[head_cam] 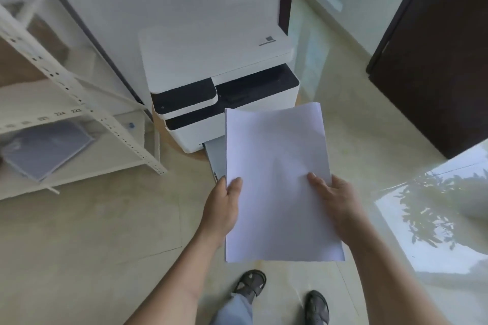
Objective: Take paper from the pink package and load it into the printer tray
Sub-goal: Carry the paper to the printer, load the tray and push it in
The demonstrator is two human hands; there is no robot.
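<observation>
I hold a stack of white paper in front of me with both hands. My left hand grips its left edge, thumb on top. On the right edge sits my right hand, fingers spread over the sheet. The white and black printer stands on the floor just beyond the paper. Its grey tray is pulled out at the bottom front, mostly hidden behind the paper. The pink package is out of view.
A white metal shelf rack stands at the left with a purple-grey packet on its lower shelf. A dark brown door is at the right. My two sandalled feet stand on the glossy tiled floor below the paper.
</observation>
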